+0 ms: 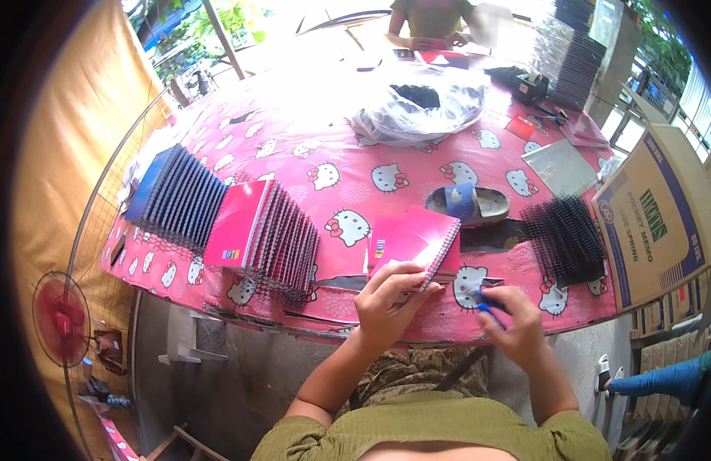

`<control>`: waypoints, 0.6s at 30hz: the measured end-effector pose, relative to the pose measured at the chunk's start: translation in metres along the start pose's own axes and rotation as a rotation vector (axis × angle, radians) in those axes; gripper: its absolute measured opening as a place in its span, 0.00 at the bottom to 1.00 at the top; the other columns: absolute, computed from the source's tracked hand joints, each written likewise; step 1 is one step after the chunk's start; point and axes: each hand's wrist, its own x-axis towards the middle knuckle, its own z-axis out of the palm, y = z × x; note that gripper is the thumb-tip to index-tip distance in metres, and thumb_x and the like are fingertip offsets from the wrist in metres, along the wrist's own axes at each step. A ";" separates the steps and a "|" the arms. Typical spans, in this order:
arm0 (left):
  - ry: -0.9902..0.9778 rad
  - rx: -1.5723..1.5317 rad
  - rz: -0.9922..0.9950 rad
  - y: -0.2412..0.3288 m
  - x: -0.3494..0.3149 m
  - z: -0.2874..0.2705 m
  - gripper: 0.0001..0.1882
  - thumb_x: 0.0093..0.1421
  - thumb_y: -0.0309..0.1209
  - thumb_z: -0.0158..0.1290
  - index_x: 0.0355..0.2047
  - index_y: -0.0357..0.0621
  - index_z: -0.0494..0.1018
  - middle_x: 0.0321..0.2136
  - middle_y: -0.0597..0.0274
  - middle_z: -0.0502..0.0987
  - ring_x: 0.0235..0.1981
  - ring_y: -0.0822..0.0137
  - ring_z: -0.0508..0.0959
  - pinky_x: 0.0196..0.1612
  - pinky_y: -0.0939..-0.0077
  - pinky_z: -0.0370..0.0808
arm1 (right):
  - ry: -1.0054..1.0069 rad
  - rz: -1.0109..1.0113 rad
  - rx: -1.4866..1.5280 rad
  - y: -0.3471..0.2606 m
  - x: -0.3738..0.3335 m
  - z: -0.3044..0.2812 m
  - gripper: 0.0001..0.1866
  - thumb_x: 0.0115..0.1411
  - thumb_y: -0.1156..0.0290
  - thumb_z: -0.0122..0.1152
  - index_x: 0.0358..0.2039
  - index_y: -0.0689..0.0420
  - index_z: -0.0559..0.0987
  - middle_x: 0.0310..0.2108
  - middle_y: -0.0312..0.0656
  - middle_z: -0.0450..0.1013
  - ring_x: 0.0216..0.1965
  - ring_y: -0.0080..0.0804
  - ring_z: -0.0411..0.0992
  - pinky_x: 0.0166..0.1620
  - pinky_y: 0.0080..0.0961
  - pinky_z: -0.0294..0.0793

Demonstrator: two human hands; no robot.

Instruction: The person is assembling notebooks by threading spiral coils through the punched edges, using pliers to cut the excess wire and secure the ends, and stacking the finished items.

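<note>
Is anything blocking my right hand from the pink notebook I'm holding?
Nothing visible: only patterned tablecloth shows between the blue-handled tool in your right hand and the pink notebook in your left hand.

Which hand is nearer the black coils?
Right: right hand, holding a blue-handled tool, is below and left of the coils; left hand, farther left, holds a pink notebook.

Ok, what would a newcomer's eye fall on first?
Probably the pink cat-print tablecloth across the middle. On its left stand a stack of blue spiral notebooks and a stack of pink spiral notebooks; on its right lies a heap of black spiral coils. Between them, the person's left grip holds a pink spiral notebook.
</note>
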 end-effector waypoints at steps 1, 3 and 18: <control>-0.008 -0.038 -0.021 0.000 -0.002 0.001 0.15 0.43 0.20 0.68 0.32 0.38 0.77 0.33 0.55 0.80 0.35 0.65 0.81 0.37 0.75 0.78 | 0.031 -0.077 -0.031 -0.015 0.005 0.003 0.20 0.53 0.68 0.66 0.45 0.62 0.74 0.43 0.49 0.73 0.44 0.46 0.72 0.49 0.39 0.69; -0.006 -0.030 0.011 0.004 0.001 0.002 0.14 0.43 0.17 0.66 0.31 0.38 0.77 0.33 0.55 0.80 0.36 0.64 0.80 0.38 0.74 0.77 | 0.087 -0.239 -0.090 -0.033 0.017 0.009 0.20 0.51 0.68 0.68 0.44 0.62 0.75 0.41 0.50 0.74 0.43 0.46 0.72 0.48 0.38 0.70; 0.158 0.033 0.138 0.019 0.022 -0.038 0.12 0.47 0.14 0.60 0.33 0.38 0.78 0.33 0.53 0.80 0.34 0.58 0.80 0.38 0.68 0.77 | -0.083 0.214 0.636 -0.016 0.022 0.029 0.16 0.57 0.69 0.63 0.44 0.64 0.77 0.40 0.44 0.76 0.41 0.32 0.75 0.44 0.29 0.74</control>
